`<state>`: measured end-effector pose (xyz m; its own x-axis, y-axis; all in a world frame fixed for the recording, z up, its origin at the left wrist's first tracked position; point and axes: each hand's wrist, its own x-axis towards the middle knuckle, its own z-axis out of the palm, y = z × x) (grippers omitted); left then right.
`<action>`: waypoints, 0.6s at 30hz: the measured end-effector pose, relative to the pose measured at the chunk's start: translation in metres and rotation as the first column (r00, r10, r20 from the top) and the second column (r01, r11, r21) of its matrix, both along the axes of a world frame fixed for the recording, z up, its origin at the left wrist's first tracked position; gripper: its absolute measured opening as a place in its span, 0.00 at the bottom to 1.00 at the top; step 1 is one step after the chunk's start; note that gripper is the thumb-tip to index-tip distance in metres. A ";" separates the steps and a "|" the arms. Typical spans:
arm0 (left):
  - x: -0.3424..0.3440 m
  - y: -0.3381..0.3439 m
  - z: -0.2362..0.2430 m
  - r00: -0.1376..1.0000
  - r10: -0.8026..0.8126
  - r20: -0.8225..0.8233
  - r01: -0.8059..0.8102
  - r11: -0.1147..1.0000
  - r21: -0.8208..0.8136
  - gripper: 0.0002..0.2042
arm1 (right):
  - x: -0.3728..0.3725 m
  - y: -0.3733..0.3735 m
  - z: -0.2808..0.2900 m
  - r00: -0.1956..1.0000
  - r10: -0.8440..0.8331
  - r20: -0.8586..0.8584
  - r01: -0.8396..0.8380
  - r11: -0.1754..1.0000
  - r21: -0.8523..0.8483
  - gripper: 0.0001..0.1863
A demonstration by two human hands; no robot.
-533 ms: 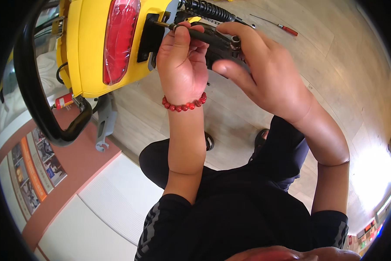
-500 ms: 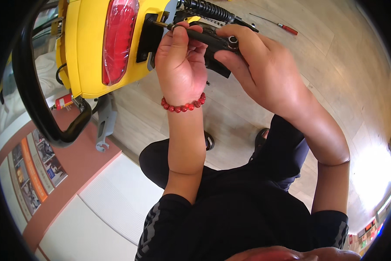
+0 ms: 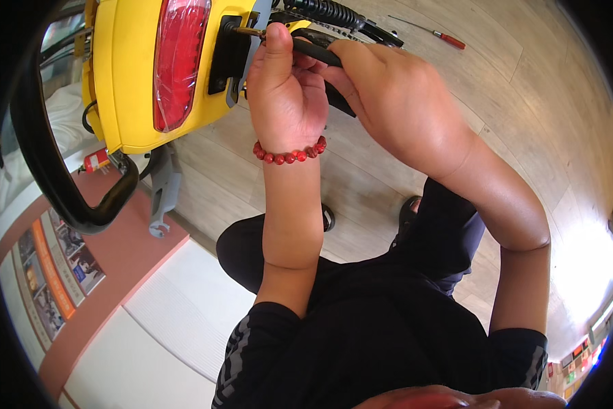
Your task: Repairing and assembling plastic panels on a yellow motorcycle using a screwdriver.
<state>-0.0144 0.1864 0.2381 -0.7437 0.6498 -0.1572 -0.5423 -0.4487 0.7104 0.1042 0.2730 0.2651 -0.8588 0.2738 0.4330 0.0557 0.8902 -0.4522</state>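
Note:
My left hand (image 3: pixel 287 95) is closed around the front of a dark-handled driver (image 3: pixel 318 52), thumb up, beside the yellow rear body (image 3: pixel 130 75) of a two-wheeler. The driver's thin brass-coloured shaft points left, its tip at a bolt in the black bracket (image 3: pixel 225 58) next to the red tail light (image 3: pixel 182 65). Wrapped over the driver's back end is my right hand (image 3: pixel 402 95), its back toward me, hiding most of the handle. A red bead bracelet (image 3: pixel 290 157) circles my left wrist.
A black grab rail (image 3: pixel 32 150) curves around the body's left side. Beyond my hands sit a black spring shock absorber (image 3: pixel 327 15) and a chain. On the wooden floor lies a red-handled screwdriver (image 3: pixel 448 40). A white panel (image 3: pixel 184 300) stands at lower left.
My right hand has turned over the driver's end, covering the round socket seen before. The vehicle's rear appears slightly farther left and up in the picture.

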 end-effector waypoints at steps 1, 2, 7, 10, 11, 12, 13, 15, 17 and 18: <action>-0.001 -0.001 -0.003 0.999 -0.039 0.030 0.038 0.998 0.041 0.09 | -0.002 -0.004 0.002 1.000 0.003 0.019 0.003 0.952 -0.305 0.08; -0.001 0.000 -0.005 0.995 -0.079 0.058 0.074 0.994 0.084 0.10 | -0.003 -0.006 0.003 0.999 0.010 0.037 0.014 0.814 -0.580 0.08; -0.003 -0.009 -0.001 0.981 -0.194 0.003 0.193 0.976 0.100 0.13 | -0.004 0.005 0.007 0.992 0.128 -0.012 -0.014 0.012 -1.000 0.13; 0.002 -0.008 -0.001 0.983 -0.181 -0.026 0.183 0.977 0.111 0.13 | 0.000 -0.005 0.009 0.999 -0.011 -0.043 -0.022 0.711 -0.703 0.14; 0.004 -0.005 0.004 0.994 -0.112 -0.012 0.112 0.992 0.065 0.11 | 0.001 -0.008 0.009 0.996 -0.044 -0.076 0.000 0.865 -0.502 0.15; 0.005 -0.004 0.006 0.999 -0.040 -0.001 0.040 0.999 0.016 0.09 | 0.001 -0.009 0.009 0.991 -0.067 -0.117 0.033 0.962 -0.270 0.17; 0.004 -0.003 0.003 0.998 -0.057 0.002 0.056 0.997 0.055 0.08 | 0.001 -0.007 0.008 0.993 -0.082 -0.082 0.079 0.996 -0.040 0.16; 0.002 -0.005 0.000 0.998 -0.063 -0.022 0.064 0.996 0.055 0.08 | -0.002 -0.001 0.001 0.998 -0.061 -0.035 0.061 0.998 -0.004 0.15; 0.004 -0.002 -0.003 0.997 -0.075 -0.036 0.077 0.995 0.062 0.07 | -0.002 0.003 0.001 0.999 -0.048 0.022 0.047 0.998 0.038 0.13; 0.005 0.001 -0.003 0.997 -0.080 -0.008 0.081 0.995 0.061 0.07 | -0.002 0.004 0.004 0.995 -0.050 0.091 0.077 0.946 -0.316 0.11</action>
<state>-0.0097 0.1876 0.2355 -0.6894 0.7158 -0.1111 -0.5743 -0.4466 0.6861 0.1018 0.2772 0.2695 -0.8637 0.4409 0.2443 0.1555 0.6941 -0.7029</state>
